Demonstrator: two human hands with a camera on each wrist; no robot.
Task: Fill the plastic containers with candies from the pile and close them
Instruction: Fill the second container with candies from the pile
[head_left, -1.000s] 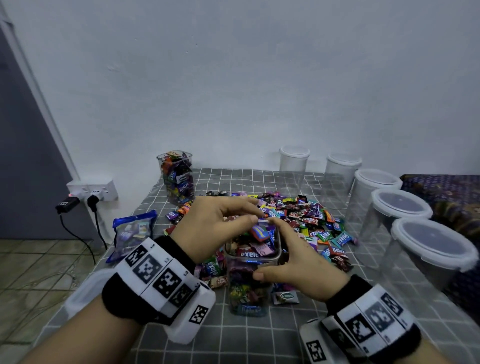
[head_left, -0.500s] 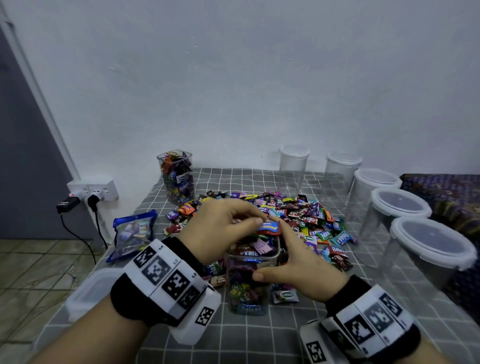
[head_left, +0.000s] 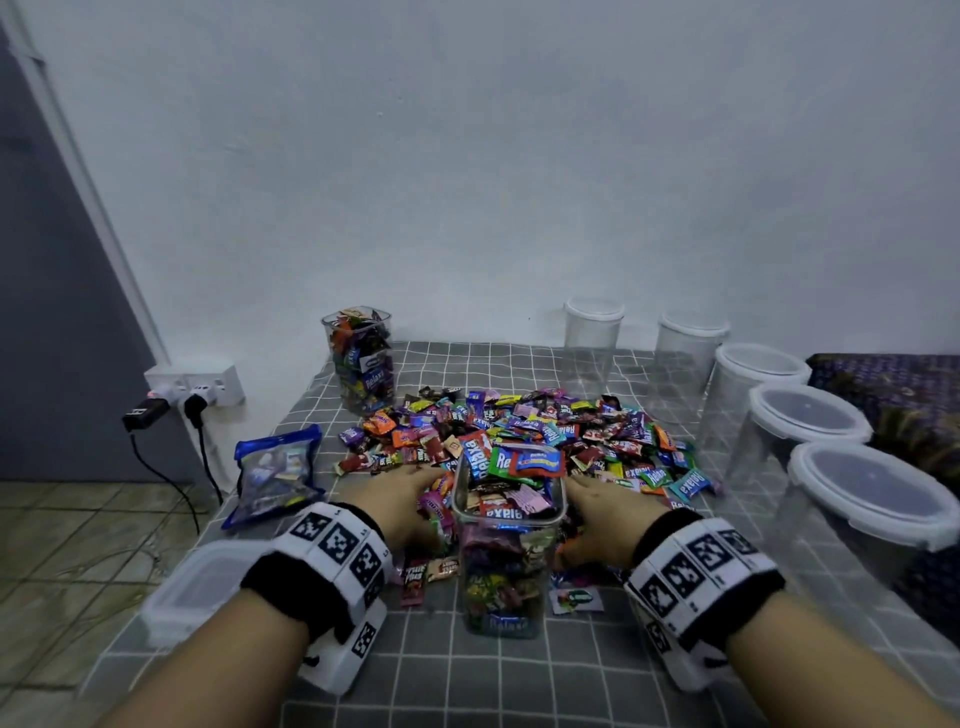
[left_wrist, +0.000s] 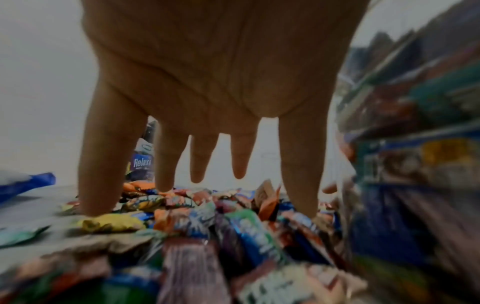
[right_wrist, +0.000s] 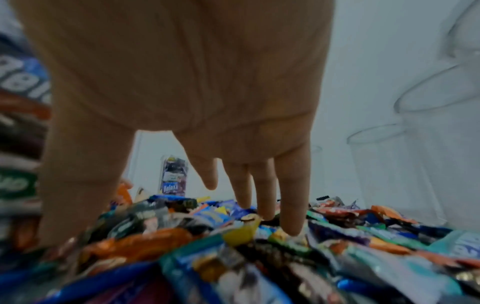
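A clear square container (head_left: 509, 551) stands at the table's middle front, heaped above its rim with wrapped candies; a red and blue one lies on top. Behind and around it spreads the candy pile (head_left: 550, 431). My left hand (head_left: 400, 501) lies on the candies just left of the container, and my right hand (head_left: 605, 519) lies on those just right of it. In the left wrist view the left hand (left_wrist: 200, 160) has straight, spread fingers with tips touching wrappers, the container (left_wrist: 415, 164) beside it. The right hand (right_wrist: 249, 185) is also flat, fingertips on candies (right_wrist: 233, 232). Neither hand holds anything.
A filled lidless container (head_left: 358, 358) stands at the back left. Several empty lidded round containers (head_left: 808, 447) line the right side. A loose lid (head_left: 202, 587) lies at the front left, with a blue candy bag (head_left: 275, 473) behind it. A power strip (head_left: 192, 384) hangs off the left edge.
Both hands have left the container's top, where they were placing a candy, and dropped onto the pile on either side. That candy now lies on the heap.
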